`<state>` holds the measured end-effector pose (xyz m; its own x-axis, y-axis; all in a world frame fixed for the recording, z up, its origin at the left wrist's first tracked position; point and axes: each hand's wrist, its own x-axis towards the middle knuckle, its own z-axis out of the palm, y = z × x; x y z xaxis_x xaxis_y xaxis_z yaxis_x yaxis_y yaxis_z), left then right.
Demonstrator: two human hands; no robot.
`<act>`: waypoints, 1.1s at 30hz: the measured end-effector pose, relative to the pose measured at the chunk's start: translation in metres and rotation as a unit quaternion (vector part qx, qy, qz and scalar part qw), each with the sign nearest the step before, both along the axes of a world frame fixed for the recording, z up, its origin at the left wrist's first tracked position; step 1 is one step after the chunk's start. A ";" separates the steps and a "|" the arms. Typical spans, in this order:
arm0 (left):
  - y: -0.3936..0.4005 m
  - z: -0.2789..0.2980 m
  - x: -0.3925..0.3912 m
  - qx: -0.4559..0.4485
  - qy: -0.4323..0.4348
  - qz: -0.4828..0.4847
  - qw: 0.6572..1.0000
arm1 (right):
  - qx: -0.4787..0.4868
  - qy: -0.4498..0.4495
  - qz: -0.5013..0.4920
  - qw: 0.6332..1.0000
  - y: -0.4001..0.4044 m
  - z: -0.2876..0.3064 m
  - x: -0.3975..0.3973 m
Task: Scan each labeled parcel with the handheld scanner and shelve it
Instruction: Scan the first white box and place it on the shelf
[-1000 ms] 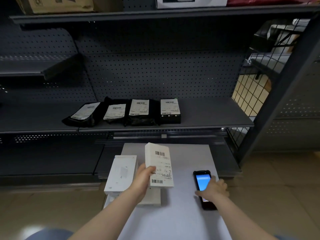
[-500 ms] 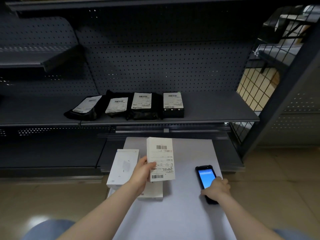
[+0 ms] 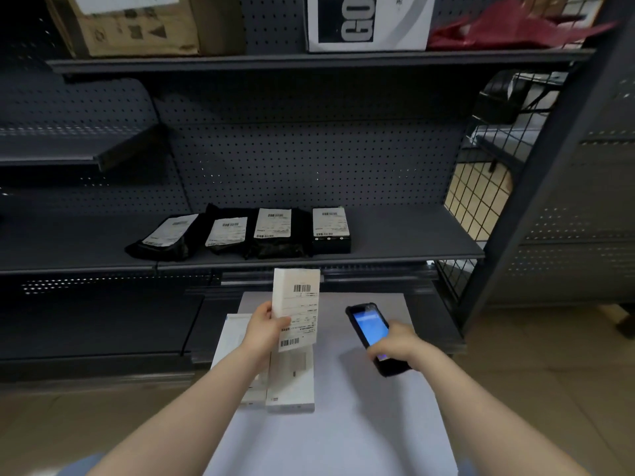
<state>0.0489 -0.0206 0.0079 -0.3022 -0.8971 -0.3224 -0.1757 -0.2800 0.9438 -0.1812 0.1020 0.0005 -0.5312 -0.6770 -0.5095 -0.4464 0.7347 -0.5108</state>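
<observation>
My left hand [image 3: 264, 326] grips a white labeled parcel [image 3: 296, 304], held upright above the white table [image 3: 360, 424], with its barcode label facing me. My right hand [image 3: 400, 345] holds the black handheld scanner [image 3: 369, 329] lifted off the table, its blue screen lit and its top tilted toward the parcel. Two more white boxes lie on the table below my left hand: one [image 3: 291, 383] under the raised parcel, another [image 3: 233, 334] to its left. Several black labeled parcels [image 3: 275, 231] lie in a row on the middle shelf [image 3: 395, 235].
The shelf to the right of the black parcels is bare. A cardboard box [image 3: 137, 22], a white box [image 3: 367, 22] and a red bag [image 3: 508, 25] sit on the top shelf. A wire grid panel [image 3: 477, 201] and a slanted dark upright [image 3: 549, 159] close the right side.
My right hand has picked the scanner up off the table and tilted it toward the parcel. My left hand has raised the white parcel higher. The view has tilted upward.
</observation>
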 end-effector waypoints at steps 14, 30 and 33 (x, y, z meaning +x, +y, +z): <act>-0.009 0.007 0.002 -0.016 -0.004 0.023 1.000 | -0.008 -0.095 0.118 0.988 -0.003 0.101 0.043; -0.006 0.005 -0.001 -0.014 0.004 0.017 1.000 | 0.029 -0.083 0.151 0.985 -0.004 0.100 0.045; -0.005 0.004 -0.002 -0.011 0.004 0.016 1.000 | 0.023 -0.076 0.146 0.986 -0.004 0.093 0.044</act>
